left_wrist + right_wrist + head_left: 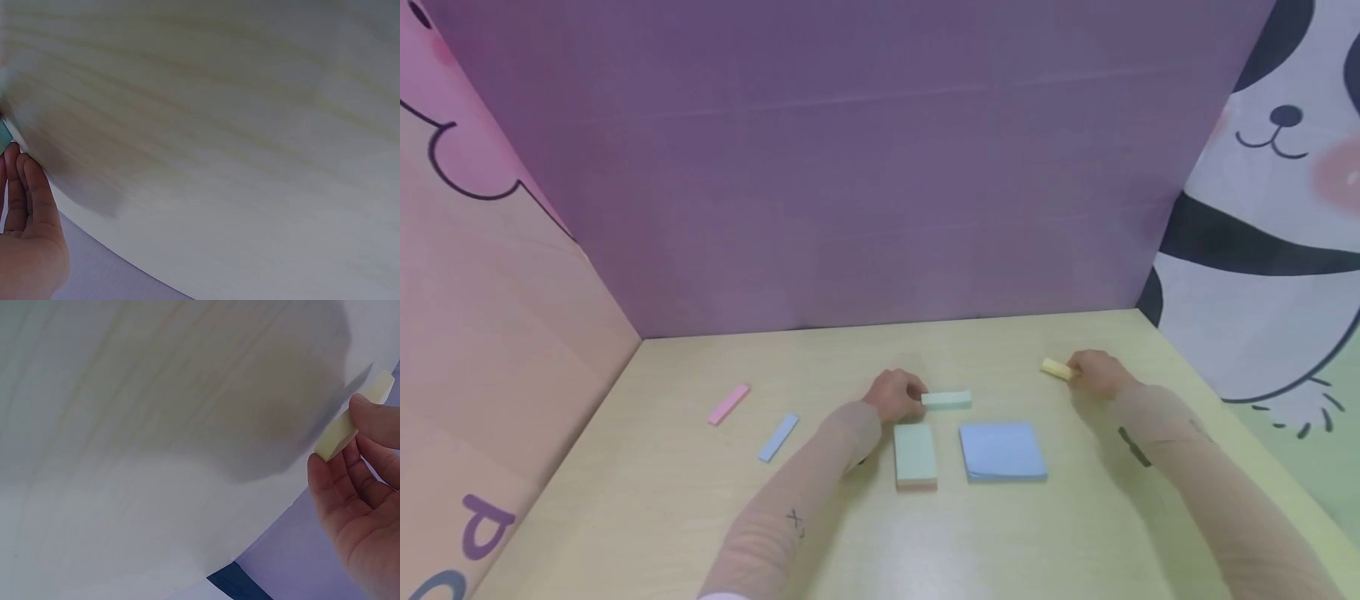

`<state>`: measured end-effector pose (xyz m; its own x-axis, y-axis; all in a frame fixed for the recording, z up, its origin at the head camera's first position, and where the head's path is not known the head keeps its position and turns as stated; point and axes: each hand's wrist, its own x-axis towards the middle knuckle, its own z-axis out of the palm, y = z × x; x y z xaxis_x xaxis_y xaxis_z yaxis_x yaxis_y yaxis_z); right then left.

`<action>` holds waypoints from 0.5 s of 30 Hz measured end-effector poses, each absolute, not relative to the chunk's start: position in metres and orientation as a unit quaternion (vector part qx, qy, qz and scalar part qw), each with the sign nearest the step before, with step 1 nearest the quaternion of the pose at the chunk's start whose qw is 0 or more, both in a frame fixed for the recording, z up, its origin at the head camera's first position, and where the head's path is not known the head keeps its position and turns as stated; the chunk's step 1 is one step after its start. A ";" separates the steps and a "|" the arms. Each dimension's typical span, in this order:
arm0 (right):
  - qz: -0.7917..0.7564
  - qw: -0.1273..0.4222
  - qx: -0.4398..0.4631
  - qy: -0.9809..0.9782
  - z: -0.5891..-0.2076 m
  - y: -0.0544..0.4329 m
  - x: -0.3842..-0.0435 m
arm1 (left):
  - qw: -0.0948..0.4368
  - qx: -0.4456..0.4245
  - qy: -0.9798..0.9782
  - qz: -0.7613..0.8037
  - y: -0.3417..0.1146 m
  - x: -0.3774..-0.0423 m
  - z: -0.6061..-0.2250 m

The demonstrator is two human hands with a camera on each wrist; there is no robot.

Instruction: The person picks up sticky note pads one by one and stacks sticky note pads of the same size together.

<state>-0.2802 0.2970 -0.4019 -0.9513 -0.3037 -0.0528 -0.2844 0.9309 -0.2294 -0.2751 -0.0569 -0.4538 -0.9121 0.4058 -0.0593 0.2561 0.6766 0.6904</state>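
Observation:
In the head view my left hand (897, 395) pinches the left end of a narrow mint-green sticky note pad (946, 400) at the table's middle. Its fingertips and a sliver of the green pad (5, 132) show at the edge of the left wrist view. My right hand (1099, 372) is farther right, holding a narrow pale yellow sticky note pad (1057, 369) between thumb and fingers. The right wrist view shows this yellow pad (337, 435) lifted off the table, its shadow beside it. A wider green pad (914, 454) lies just in front of my left hand.
A square blue sticky note pad (1003, 451) lies right of the wider green one. On the left are a narrow pink strip (728, 404) and a narrow blue strip (778, 437). A purple wall (880, 183) rises behind the pale wooden table (647, 500), with printed panels on both sides.

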 end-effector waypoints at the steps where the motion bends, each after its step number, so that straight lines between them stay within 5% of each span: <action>1: -0.110 0.043 -0.150 0.982 -0.402 0.297 -0.281 | 0.105 0.182 0.909 0.360 -0.057 -0.275 -0.454; 15: -0.106 0.026 -0.175 0.979 -0.397 0.287 -0.281 | 0.099 0.184 0.910 0.359 -0.056 -0.273 -0.453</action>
<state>-0.2806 0.2868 -0.3967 -0.9377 -0.3472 -0.0136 -0.3362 0.9165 -0.2169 -0.2730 -0.0559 -0.4527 -0.9130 0.4051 -0.0481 0.2628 0.6743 0.6901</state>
